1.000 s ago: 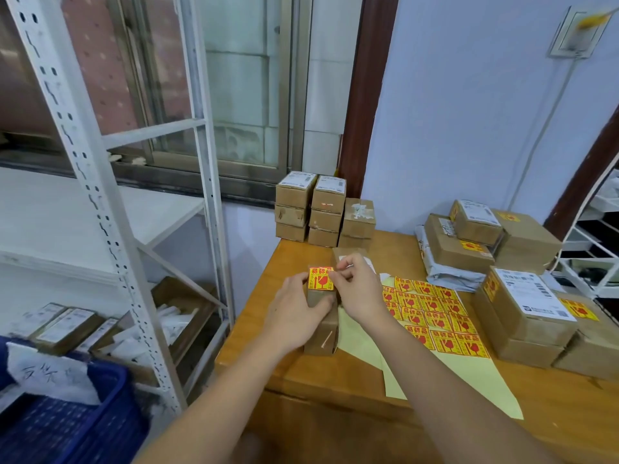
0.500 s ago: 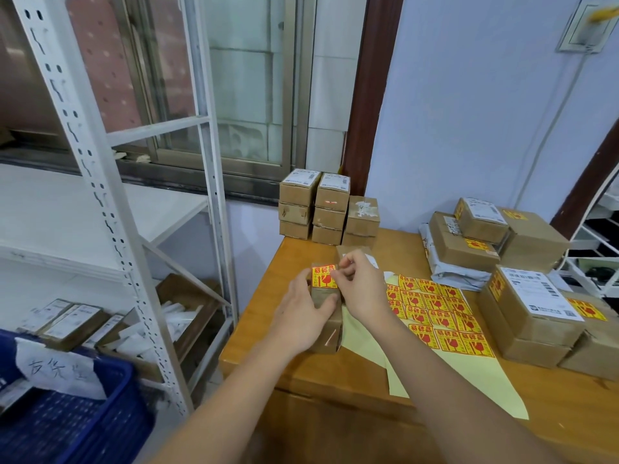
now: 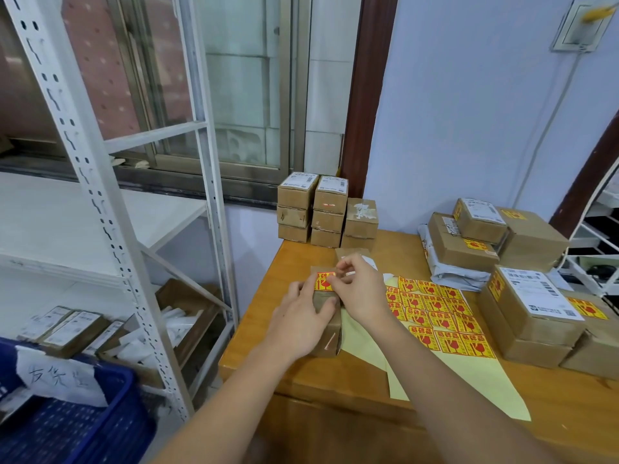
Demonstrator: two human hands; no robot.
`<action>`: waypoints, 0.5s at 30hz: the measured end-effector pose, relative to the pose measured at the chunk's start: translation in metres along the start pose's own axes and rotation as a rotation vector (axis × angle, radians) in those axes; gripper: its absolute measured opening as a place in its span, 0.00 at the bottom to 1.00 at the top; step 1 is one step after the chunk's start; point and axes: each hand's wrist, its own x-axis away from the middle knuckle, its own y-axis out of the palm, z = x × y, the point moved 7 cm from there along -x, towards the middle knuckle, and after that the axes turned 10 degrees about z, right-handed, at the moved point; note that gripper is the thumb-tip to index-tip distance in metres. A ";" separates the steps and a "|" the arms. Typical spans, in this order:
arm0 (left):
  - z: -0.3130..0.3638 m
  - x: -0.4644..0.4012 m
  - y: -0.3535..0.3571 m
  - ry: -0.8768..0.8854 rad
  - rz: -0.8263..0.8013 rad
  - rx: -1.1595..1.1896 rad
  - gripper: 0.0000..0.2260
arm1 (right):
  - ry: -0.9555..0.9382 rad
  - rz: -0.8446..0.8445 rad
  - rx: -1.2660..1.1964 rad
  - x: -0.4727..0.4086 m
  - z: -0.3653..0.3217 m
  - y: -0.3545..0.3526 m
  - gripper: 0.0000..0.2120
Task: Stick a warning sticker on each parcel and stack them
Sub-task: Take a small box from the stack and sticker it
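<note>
Two hands are working a warning sticker onto a small parcel at the near left of the table.

The left hand (image 3: 298, 324) is gripping a brown cardboard parcel (image 3: 330, 333) standing on the wooden table (image 3: 335, 380), fingers curled round its side. The right hand (image 3: 360, 289) is pinching the yellow-and-red sticker (image 3: 324, 281) lying on the parcel's top face. Just right, a pale backing sheet (image 3: 475, 373) is carrying rows of matching stickers (image 3: 435, 313). Farther back, small boxes (image 3: 326, 211) are sitting stacked at the table's far edge, and larger stickered parcels (image 3: 536, 306) are piling at right.
</note>
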 end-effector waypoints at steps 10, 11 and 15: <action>-0.001 0.008 0.000 0.033 -0.030 0.043 0.30 | 0.083 -0.156 -0.104 -0.001 0.013 0.019 0.31; -0.001 0.009 0.001 0.032 -0.036 0.054 0.31 | 0.105 -0.167 -0.127 0.000 0.017 0.021 0.32; -0.004 0.010 0.002 0.011 -0.035 0.045 0.31 | 0.141 -0.164 -0.165 0.000 0.025 0.021 0.31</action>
